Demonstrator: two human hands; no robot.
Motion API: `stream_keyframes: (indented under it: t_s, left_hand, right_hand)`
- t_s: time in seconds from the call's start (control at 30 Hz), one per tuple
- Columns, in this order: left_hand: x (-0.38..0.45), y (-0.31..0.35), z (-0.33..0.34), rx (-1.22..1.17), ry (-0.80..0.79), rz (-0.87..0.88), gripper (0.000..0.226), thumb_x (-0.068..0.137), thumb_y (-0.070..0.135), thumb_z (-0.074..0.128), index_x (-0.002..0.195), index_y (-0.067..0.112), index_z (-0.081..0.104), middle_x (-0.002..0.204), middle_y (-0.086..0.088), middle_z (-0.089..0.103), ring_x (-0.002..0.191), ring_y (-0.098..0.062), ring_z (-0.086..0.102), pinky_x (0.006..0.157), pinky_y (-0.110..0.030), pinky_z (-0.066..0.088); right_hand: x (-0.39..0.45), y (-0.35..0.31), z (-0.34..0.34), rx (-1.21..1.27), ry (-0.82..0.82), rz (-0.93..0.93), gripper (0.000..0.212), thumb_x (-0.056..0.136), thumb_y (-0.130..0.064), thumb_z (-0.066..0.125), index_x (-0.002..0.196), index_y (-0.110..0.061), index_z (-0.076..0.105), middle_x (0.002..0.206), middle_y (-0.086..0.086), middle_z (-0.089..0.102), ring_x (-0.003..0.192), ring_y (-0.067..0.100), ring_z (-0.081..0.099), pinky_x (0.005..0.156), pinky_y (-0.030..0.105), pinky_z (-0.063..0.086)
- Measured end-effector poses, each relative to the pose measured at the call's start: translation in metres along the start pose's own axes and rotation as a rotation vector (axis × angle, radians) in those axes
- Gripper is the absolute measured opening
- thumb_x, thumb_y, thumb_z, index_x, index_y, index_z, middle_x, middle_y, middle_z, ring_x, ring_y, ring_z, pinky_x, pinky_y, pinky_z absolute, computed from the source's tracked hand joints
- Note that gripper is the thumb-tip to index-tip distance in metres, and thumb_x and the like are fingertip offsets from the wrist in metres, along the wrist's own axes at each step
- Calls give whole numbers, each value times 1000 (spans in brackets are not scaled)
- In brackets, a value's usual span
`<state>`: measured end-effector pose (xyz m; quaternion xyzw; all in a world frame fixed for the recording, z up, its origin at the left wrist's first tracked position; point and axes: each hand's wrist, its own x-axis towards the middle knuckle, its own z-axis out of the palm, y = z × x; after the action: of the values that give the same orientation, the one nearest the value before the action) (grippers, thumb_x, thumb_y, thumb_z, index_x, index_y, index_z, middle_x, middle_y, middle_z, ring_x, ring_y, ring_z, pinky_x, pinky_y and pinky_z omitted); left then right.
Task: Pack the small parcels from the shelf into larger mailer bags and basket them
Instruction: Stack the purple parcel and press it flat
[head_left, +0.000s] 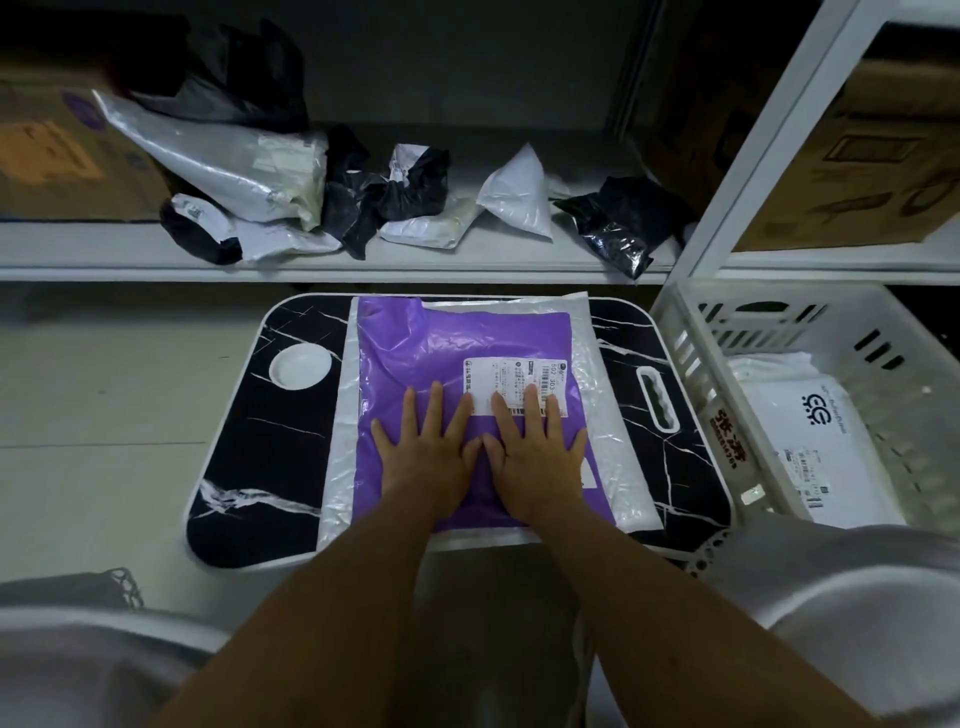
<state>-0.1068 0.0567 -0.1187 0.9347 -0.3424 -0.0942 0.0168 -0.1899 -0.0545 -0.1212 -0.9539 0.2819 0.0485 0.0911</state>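
Purple mailer bag (457, 364) lay on the tray (249, 441), long axis running from its near edge to its far edge, with left hand (423, 457) and right hand (535, 452) flat, fingers straight, gripping nothing, pressing its near end; the basket (691, 332) sat nearer the right hand.

shipping label (511, 382) print too small; hands (532, 457) cover its lower edge.

Head view: worn on the head, facing forward and down, close above the worktop (249, 467).
Beyond: shelf (467, 260).
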Motion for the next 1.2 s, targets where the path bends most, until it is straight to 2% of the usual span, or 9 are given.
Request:
stream_keyframes:
  t_s: [0.17,0.27,0.43,0.63,0.7,0.8,0.9,1.1,1.2]
  left_hand:
    - [-1,0,1,-38,-16,-110,74,93,67,12,150,30,-17,157,-11,-24,144,-45,-13,113,-61,5]
    - [-4,4,-1,-98,-3,-229,78,95,63,15,152,16,-10,159,-21,-11,145,-43,-5,118,-54,8]
    - [-21,-9,2,-16,38,-143,64,99,55,11,153,26,-6,161,-8,-7,147,-35,-5,119,-52,5]
    - [-23,-22,-1,-65,-129,-237,62,96,59,7,150,37,-14,160,-3,-17,147,-31,-14,112,-63,9]
    - [-20,-22,-6,-150,-133,-282,60,98,57,9,151,36,-10,160,-2,-15,147,-29,-12,111,-64,11]
    - [-13,-26,-15,-343,-5,-425,64,97,55,27,152,33,3,161,-5,-7,147,-30,2,108,-63,20]
    - [-5,-36,-28,-540,120,-643,86,83,58,58,146,15,18,150,-17,21,136,-38,29,102,-56,33]
    - [28,-70,-32,-904,-52,-747,84,65,55,79,120,-1,51,117,-18,61,102,-35,62,88,-40,52]
    - [37,-76,-23,-1172,-55,-759,66,50,44,91,91,-1,65,89,-18,70,81,-34,68,78,-50,58]
  right_hand:
    - [2,2,-1,41,9,-6,57,104,-46,21,155,-32,2,163,6,-4,149,29,-6,118,55,4]
    - [-3,-9,-6,8,55,34,59,102,-34,37,154,-26,11,162,11,4,149,32,0,118,56,8]
    - [-29,-27,17,-73,121,-55,61,88,-53,57,143,-30,43,152,14,38,138,41,36,101,73,24]
    - [-28,-15,10,-125,-13,-109,64,98,-61,21,153,-36,1,162,11,-6,148,38,-5,111,67,8]
    - [-29,-16,3,-109,-17,-77,62,99,-59,20,153,-35,2,162,13,-4,148,39,-5,112,64,10]
    - [-22,-16,-7,-27,61,-2,54,100,-53,26,149,-28,24,157,15,21,145,36,18,110,57,24]
    - [-7,-3,-18,122,238,178,58,94,-59,39,132,-16,43,134,11,47,124,28,44,99,48,38]
    - [19,39,-47,405,46,659,107,64,-84,59,136,-7,36,136,18,45,125,36,44,98,52,40]
    - [27,50,-53,448,8,726,118,59,-85,62,142,-7,31,142,21,39,131,39,37,102,55,38]
